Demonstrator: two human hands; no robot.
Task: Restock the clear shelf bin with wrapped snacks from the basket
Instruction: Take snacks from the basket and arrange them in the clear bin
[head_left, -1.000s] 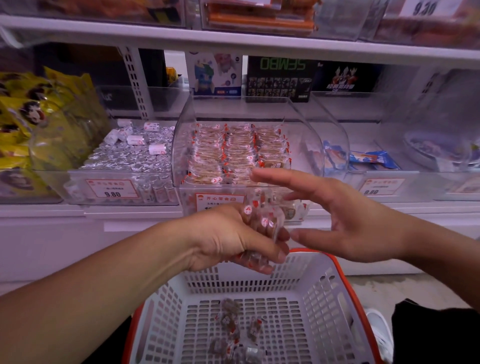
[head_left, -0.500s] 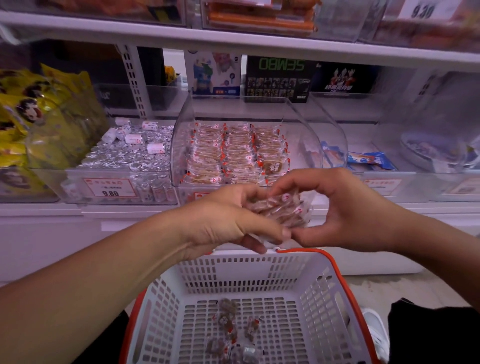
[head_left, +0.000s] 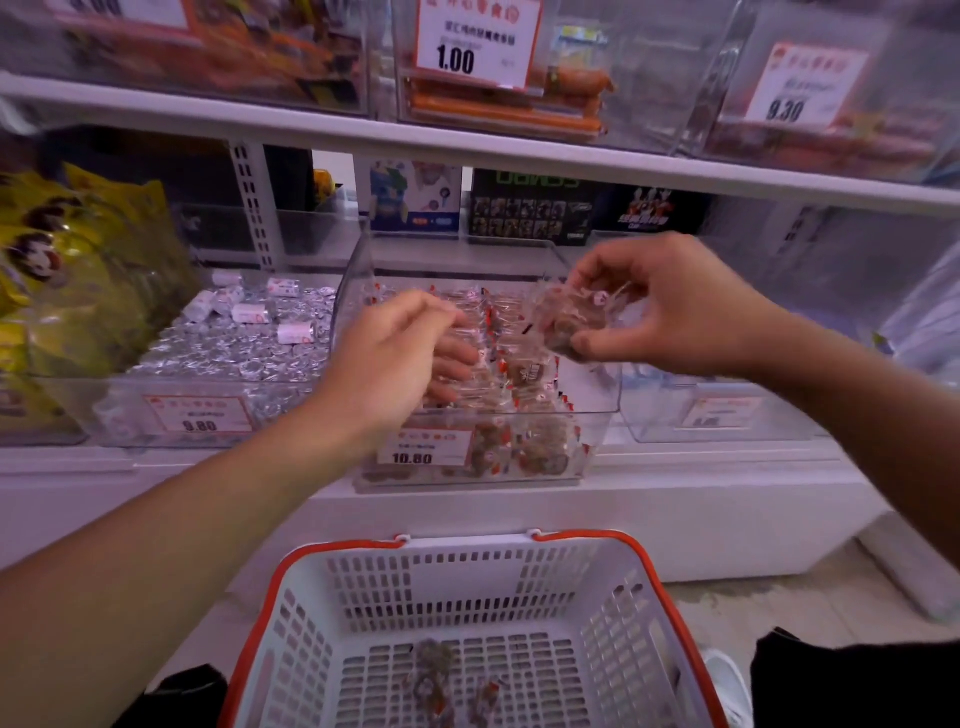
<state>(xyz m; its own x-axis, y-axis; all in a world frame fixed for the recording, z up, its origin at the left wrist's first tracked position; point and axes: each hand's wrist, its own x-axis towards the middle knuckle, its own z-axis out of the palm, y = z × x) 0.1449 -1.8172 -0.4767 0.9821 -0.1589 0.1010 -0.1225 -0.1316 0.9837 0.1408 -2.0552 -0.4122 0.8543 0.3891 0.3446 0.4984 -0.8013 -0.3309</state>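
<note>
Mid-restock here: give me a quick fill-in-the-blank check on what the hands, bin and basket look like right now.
1. The bundle of wrapped snacks is held by the ____ hand.
2. The left hand reaches into the clear shelf bin, whose price label reads ____.
3. The white basket has a rim coloured ____.
4. A few snacks remain on the basket's ____.

Missing words: right; 10.80; orange; floor

We see the basket (head_left: 363, 613) at lower centre of the frame, a few wrapped snacks (head_left: 431, 670) in it. Above it on the shelf (head_left: 675, 499) sits the clear bin (head_left: 597, 426), both hands over it; another bin (head_left: 130, 410) lies left.
</note>
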